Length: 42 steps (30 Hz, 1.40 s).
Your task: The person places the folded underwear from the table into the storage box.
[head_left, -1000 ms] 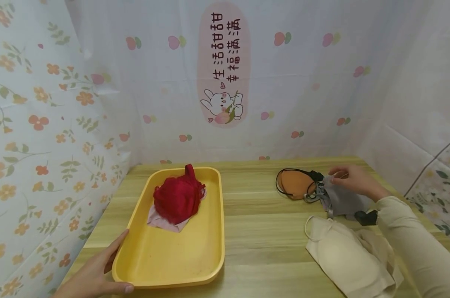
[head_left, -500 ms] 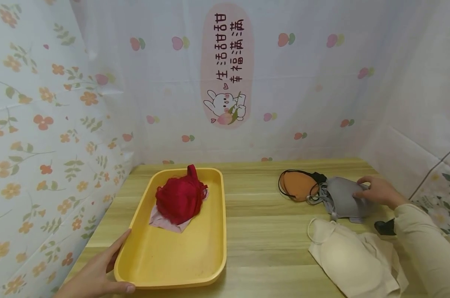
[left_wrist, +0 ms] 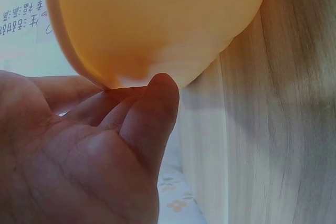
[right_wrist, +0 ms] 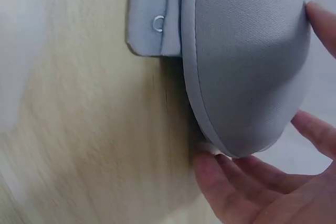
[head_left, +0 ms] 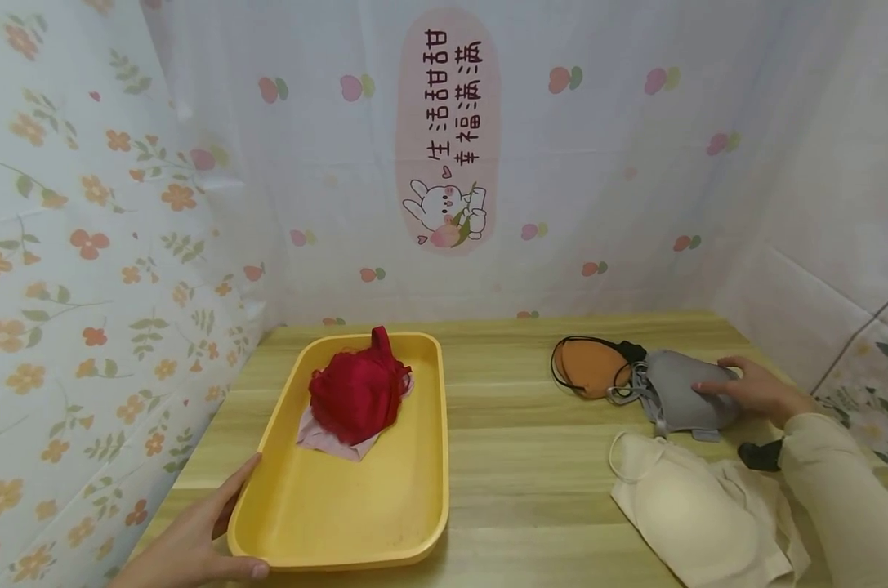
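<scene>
— Holding what on the left?
— Gripping, with the left hand (head_left: 194,537), the near left corner of a shallow yellow plastic tray with rounded corners (head_left: 348,510); thumb against the near wall, fingers along the left side.
— And inside?
— Towards the far end, a crumpled deep-red fabric bra with a raised strap (head_left: 355,396), lying on a pale pink cloth (head_left: 336,447).
— And over on the right?
— Half curled, with the right hand (head_left: 763,390), round the outer end of a grey moulded-fabric bra (head_left: 682,390), fingertips touching the cup (how firmly, impossible to tell). Down on the wood-grained table (head_left: 517,457), well apart from the tray.
— Next to what?
— Just beside an orange-brown rounded fabric piece with thin black straps (head_left: 591,367). Nearer the camera, a cream fabric bra (head_left: 697,510); by the pale sleeve (head_left: 848,498), a small black item (head_left: 760,455), too unclear to name.
</scene>
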Motion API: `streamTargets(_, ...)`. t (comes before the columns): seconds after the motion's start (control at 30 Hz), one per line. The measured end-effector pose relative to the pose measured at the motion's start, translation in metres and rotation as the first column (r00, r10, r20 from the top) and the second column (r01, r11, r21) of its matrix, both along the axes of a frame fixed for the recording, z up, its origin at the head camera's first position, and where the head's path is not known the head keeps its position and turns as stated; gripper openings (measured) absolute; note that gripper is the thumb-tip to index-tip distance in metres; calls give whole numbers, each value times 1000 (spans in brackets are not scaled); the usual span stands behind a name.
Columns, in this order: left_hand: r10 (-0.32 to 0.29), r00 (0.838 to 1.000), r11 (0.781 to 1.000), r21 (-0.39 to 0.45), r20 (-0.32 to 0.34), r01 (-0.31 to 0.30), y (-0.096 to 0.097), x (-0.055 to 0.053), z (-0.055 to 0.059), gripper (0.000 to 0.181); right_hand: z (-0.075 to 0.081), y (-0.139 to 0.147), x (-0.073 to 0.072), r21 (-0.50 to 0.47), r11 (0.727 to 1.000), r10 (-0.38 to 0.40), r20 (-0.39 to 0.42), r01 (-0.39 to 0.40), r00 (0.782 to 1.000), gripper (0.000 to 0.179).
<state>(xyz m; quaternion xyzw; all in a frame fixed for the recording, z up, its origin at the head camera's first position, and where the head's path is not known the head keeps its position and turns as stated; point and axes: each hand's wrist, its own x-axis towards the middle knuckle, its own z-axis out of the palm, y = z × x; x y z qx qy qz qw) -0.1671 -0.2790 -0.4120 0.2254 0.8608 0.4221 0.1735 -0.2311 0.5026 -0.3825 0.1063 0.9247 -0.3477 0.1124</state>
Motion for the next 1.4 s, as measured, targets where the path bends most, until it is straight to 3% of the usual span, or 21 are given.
streamTargets(0.3, 9, 1000, 1000, 3, 13, -9, 0, 1, 0, 114, -10, 4, -6, -39, 997, -72, 8, 72, 997, 121)
streamTargets(0.47, 20, 999, 1000, 6, 34, -20, 2, 1, 2, 115, -11, 3, -7, -63, 991, -117, 8, 117, 993, 122)
streamTargets(0.73, 32, 998, 999, 10, 61, -33, 3, 0, 2, 115, -8, 2, -2, -67, 991, -121, -76, 116, 990, 117)
streamTargets(0.97, 21, 999, 1000, 23, 31, -21, 2, -1, 2, 113, -7, 3, 0, -167, 975, -171, -128, 149, 977, 101)
streamTargets(1.17, 28, 999, 999, 27, 19, -29, 0, -2, 6, 111, -7, 1, -1, -286, 932, -280, -175, 223, 944, 81)
streamTargets(1.4, 30, 1000, 999, 18, -1, -30, 0, -1, 1, 113, -8, 9, 2, -394, 887, -327, -170, 240, 929, 56)
